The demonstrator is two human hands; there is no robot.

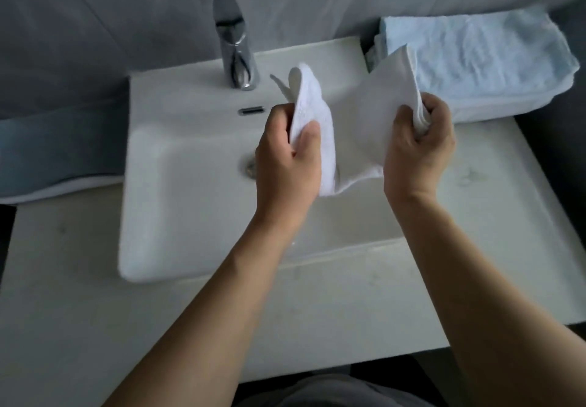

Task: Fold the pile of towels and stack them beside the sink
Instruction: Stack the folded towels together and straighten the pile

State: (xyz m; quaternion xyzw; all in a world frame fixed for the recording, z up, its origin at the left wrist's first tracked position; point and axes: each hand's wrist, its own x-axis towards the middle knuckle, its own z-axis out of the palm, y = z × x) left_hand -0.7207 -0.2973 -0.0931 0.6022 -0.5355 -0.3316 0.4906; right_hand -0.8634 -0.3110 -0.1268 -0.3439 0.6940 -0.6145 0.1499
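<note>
Over sink (165,165) | left hand (285,159), right hand (418,146) each grip white towel (364,115) | drain (250,165) half hidden

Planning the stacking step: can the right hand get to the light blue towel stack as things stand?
Probably yes. The folded stack lies just beyond the right hand with nothing between, but that hand grips the white towel, shared with the left hand.

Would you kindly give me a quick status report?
Left hand, right hand both grip white towel over sink. Folded stack at right. Nothing obstructing.
</note>
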